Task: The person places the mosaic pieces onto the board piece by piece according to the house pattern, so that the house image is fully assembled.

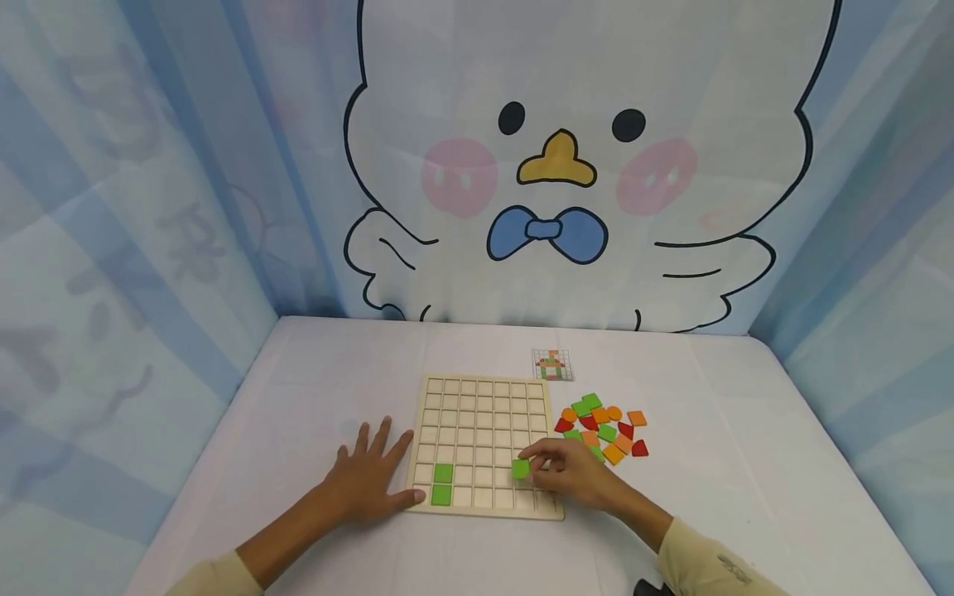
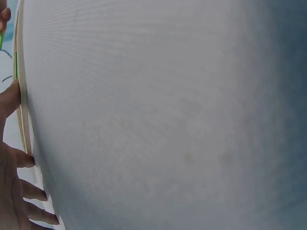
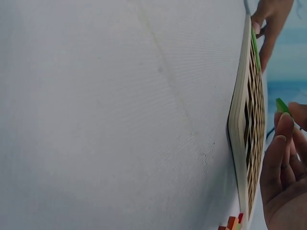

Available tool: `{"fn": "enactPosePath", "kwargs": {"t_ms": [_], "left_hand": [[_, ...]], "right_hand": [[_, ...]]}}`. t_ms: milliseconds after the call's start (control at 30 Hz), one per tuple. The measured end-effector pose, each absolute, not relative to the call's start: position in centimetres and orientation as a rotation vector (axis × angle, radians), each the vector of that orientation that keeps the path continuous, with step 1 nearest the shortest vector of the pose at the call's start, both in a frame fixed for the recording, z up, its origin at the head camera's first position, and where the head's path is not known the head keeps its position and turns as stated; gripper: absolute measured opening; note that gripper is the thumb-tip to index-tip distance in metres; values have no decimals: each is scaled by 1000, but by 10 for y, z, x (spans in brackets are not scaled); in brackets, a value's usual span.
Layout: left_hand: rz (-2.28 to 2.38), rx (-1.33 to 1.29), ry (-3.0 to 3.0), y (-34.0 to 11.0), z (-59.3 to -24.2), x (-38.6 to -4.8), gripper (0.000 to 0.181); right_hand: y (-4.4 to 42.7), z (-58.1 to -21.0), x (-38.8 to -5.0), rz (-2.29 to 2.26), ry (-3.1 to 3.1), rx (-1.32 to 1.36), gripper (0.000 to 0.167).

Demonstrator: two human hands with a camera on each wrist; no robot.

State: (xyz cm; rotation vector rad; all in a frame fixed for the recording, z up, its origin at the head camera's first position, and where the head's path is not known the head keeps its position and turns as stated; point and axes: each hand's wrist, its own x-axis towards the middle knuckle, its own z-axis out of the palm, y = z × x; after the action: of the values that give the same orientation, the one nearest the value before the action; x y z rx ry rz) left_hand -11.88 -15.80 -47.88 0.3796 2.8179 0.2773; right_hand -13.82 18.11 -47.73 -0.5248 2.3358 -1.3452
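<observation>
One thin green square tile (image 1: 520,469) is pinched at its edge by the right hand (image 1: 577,476), above the pale wooden grid board (image 1: 465,434), apparently leaving its far side free for a cell. The left hand (image 1: 365,486) lies flat, fingers spread, thumb on the board's near left corner, seemingly steadying it. Both forearms angle inward; loose red, orange and green pieces (image 1: 590,439) lie within the right hand's reach, probably for convenience.

Head view looks forward and down from above the white tabletop (image 1: 715,513), farthest back, facing a blue-and-white fabric backdrop (image 1: 559,83); both wrist views sit low and close, turned sideways, skimming the tabletop; all three share the square pale wooden grid board (image 1: 483,434), nearly edge-on from the wrists.
</observation>
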Motion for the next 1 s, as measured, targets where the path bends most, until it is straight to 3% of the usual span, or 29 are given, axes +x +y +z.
{"fn": "enactPosePath", "kwargs": {"t_ms": [1000], "left_hand": [[276, 431, 2828, -160, -477, -118, 94]], "right_hand": [[120, -481, -152, -1312, 2386, -582, 24]]}}
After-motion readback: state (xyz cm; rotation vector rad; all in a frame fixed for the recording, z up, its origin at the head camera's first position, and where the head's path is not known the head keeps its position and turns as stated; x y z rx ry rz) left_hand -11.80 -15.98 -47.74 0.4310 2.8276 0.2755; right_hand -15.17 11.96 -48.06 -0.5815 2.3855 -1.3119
